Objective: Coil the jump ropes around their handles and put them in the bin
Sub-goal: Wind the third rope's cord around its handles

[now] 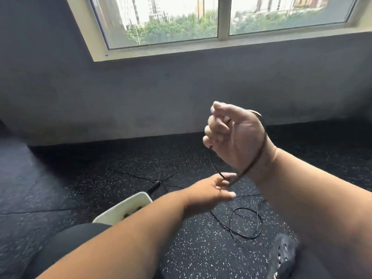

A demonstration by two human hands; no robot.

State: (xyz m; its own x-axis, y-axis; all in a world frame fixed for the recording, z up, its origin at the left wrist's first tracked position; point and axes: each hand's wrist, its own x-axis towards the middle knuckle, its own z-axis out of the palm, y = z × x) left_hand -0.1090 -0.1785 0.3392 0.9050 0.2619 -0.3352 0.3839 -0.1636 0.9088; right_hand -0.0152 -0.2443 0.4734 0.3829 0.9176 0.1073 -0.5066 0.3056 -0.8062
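My right hand (pixel 231 135) is raised at centre, fingers curled around a thin black jump rope (pixel 252 167) that loops behind its wrist. Below it, my left hand (pixel 213 190) pinches the same cord where the loop comes down. The rest of this rope lies in loose coils (pixel 244 224) on the speckled floor. A second rope lies further off on the floor, its black handle (pixel 154 187) just beyond the white bin (pixel 122 206), with thin cord curling behind it. My left forearm hides part of the bin.
Black speckled rubber floor (pixel 191 248) runs to a grey wall (pixel 141 97) under a wide window. My dark-clad legs fill the lower corners. Small dark items lie inside the bin, too hidden to name.
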